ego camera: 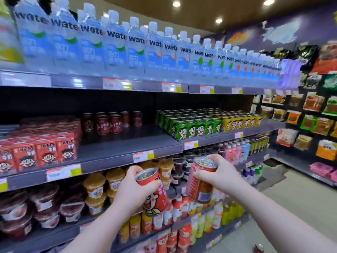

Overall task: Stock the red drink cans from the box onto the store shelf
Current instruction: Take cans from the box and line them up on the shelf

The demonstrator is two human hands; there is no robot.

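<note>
L hand grip wrapped round a red can, R hand grip round a second can; both in air below the shelf front edge. Lift, set upright w/ the red cans at back, faces fwd, no tipping.

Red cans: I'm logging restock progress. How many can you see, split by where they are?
Left-hand can: 1
Right-hand can: 1
Shelf cans on the middle shelf: 5 clear; the dim rear may hide more
Bottom-edge can: 1
Total: at least 8
</note>
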